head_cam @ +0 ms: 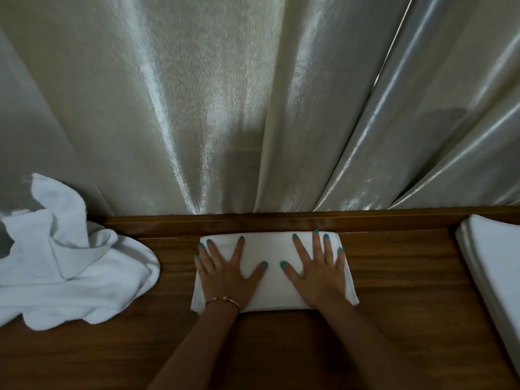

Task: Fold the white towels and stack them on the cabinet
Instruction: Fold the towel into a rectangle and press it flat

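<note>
Both hands, left hand [225, 273] and right hand [318, 273], lay flat with fingers spread on a soft rectangular folded towel [271, 250] atop the wood-grain cabinet [394, 277], gripping nothing.

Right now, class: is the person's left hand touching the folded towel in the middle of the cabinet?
Touching. The head view shows the left hand lying flat, fingers spread, on the folded towel, no gap visible beneath the palm. The right hand presses beside it.
</note>
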`<state>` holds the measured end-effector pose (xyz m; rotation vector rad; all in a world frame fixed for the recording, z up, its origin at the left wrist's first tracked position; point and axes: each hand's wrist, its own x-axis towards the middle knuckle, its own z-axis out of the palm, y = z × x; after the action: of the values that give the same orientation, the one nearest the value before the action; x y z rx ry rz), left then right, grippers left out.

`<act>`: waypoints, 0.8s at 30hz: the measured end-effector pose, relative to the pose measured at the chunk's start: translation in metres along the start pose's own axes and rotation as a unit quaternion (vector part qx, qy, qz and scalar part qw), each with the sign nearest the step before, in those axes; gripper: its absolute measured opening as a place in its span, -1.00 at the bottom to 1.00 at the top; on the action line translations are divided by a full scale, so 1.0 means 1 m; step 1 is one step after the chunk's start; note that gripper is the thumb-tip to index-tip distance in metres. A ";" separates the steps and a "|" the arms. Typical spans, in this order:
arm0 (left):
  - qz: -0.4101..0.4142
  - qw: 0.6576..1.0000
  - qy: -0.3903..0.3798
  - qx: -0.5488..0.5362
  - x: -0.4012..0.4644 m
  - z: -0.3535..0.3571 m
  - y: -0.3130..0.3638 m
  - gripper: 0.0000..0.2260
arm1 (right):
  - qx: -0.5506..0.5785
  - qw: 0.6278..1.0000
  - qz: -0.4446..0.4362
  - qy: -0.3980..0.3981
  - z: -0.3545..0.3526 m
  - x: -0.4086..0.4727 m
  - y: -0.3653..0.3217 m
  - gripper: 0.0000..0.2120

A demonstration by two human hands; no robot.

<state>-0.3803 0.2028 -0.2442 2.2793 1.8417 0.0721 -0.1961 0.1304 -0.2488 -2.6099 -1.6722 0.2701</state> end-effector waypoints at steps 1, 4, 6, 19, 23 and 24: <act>-0.001 1.000 0.004 0.003 -0.001 0.000 0.001 -0.23 | 0.001 1.000 0.004 0.002 0.000 -0.001 -0.001 -0.28; 0.000 1.000 0.000 0.008 0.001 0.000 0.002 -0.22 | 0.004 1.000 0.004 0.003 -0.002 0.000 -0.002 -0.28; 0.003 1.000 -0.004 0.010 0.002 -0.001 0.001 -0.22 | 0.004 1.000 0.003 -0.001 -0.003 0.001 -0.002 -0.27; 0.004 1.000 -0.003 0.011 0.002 0.003 0.000 -0.24 | -0.004 1.000 0.007 -0.019 -0.003 -0.002 -0.003 -0.28; 0.001 1.000 -0.007 0.012 0.002 0.004 -0.002 -0.28 | -0.013 1.000 0.005 -0.023 -0.001 0.000 -0.002 -0.29; 0.005 1.000 -0.012 0.015 0.001 0.002 -0.003 -0.29 | -0.017 1.000 0.002 -0.026 -0.001 0.001 -0.003 -0.29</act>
<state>-0.3827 0.2040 -0.2471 2.2997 1.8318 0.0202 -0.1980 0.1322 -0.2476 -2.6532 -1.7014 0.3162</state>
